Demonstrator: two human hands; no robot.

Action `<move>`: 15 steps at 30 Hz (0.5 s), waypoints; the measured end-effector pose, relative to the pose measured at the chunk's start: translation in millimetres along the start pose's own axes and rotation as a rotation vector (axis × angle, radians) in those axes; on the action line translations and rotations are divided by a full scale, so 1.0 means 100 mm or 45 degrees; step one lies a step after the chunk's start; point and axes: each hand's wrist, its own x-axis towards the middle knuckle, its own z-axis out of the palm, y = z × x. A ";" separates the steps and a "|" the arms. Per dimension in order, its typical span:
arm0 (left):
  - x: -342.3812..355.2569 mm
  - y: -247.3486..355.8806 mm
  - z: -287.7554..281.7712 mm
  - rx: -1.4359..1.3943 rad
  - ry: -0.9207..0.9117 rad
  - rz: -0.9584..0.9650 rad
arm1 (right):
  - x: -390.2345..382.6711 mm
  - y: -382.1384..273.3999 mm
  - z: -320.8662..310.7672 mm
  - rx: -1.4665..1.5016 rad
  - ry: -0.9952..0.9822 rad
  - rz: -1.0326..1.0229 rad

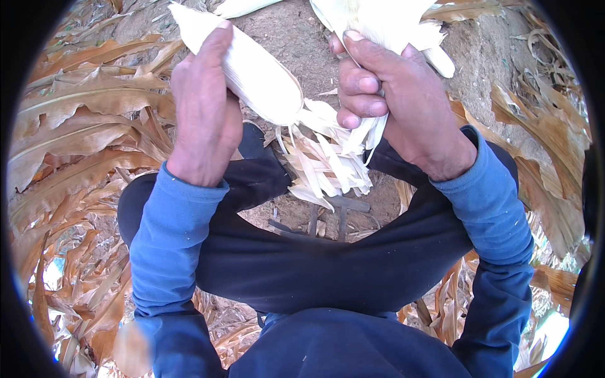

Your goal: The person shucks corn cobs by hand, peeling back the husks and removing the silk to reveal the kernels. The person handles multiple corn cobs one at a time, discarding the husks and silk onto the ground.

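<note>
My left hand is closed around a pale corn ear, its thumb lying along the upper side. The ear slants from upper left down toward the middle, too bright to tell kernels from inner husk. At the upper right, my right hand has its fingers curled and thumb pressed down on whitish corn husk. A strip of it hangs below the fingers. Between my legs lies a heap of torn husk strips, just under the ear's lower end.
Dry brown corn leaves cover much of the ground on the left, with more leaves on the right. Another pale piece lies on bare soil at the top. My bent legs frame the husk heap.
</note>
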 end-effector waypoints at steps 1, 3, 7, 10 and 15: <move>0.01 0.06 -0.03 -0.052 0.044 -0.011 | 0.00 0.01 0.02 -0.007 -0.010 0.023; 0.00 0.15 0.01 0.016 0.150 0.001 | -0.02 0.03 0.04 -0.095 0.004 0.101; 0.13 0.24 -0.06 -0.055 0.126 -0.138 | 0.00 0.13 0.02 -0.437 0.011 0.206; 0.03 0.12 -0.02 -0.030 -0.002 -0.117 | 0.02 0.16 0.00 -0.364 -0.030 0.059; -0.23 -0.06 0.08 -0.008 -0.404 -0.208 | 0.09 0.19 -0.05 -0.260 -0.044 -0.160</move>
